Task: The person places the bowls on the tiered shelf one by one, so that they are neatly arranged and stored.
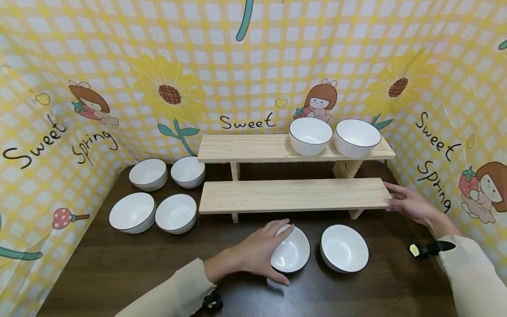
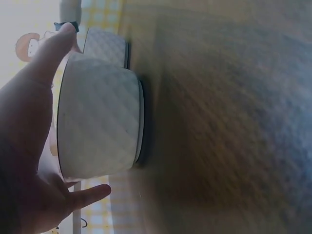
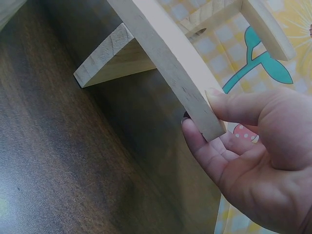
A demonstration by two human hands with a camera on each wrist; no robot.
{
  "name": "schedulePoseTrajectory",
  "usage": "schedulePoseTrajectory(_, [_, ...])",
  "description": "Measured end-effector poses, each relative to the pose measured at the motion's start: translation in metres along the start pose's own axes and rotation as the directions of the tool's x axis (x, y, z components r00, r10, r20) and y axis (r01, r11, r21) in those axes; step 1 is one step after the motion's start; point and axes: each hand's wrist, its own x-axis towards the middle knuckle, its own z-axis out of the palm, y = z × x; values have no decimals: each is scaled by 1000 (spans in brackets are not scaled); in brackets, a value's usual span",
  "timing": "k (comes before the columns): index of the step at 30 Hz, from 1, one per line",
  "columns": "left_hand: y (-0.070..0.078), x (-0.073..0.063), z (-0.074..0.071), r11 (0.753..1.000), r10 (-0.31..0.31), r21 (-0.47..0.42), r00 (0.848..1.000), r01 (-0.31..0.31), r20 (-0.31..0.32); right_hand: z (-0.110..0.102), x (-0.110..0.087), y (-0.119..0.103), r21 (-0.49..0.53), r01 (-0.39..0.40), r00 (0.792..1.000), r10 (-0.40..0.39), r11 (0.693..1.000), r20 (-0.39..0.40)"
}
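My left hand (image 1: 261, 248) spreads its thumb and fingers around the left side of a white bowl (image 1: 295, 251) with a dark rim, upright on the table. In the left wrist view the bowl's quilted outer wall (image 2: 100, 117) shows between the spread thumb and fingers. A second white bowl (image 1: 344, 248) stands just right of it. My right hand (image 1: 412, 204) grips the right end of the lower shelf board (image 1: 293, 196) of a two-step wooden rack. In the right wrist view the thumb (image 3: 239, 107) lies on top of the board and fingertips curl under it.
On the upper board (image 1: 241, 147) two white bowls (image 1: 310, 136) stand side by side toward the right. Several more bowls (image 1: 176, 213) are grouped left of the rack on the dark brown table (image 1: 119, 273). A yellow checked cloth (image 1: 237, 66) encloses the back and sides.
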Motion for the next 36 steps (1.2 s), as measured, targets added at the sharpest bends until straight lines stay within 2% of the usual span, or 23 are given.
schedulePoseTrajectory(5, [4, 3, 1, 999, -26, 21, 1000, 26, -2, -2, 0, 1, -6, 8, 1000, -8, 1000, -2])
schedulePoseTrajectory(12, [4, 6, 5, 998, -57, 0, 998, 57, 15, -2, 0, 3, -8, 18, 1000, -18, 1000, -8])
schedulePoseTrajectory(26, [5, 9, 4, 997, -65, 49, 998, 64, 10, -2, 0, 1, -8, 26, 1000, -26, 1000, 0])
schedulePoseTrajectory(36, [4, 10, 1, 997, -69, 47, 998, 69, 9, -2, 1, 3, 11, 30, 1000, -30, 999, 1])
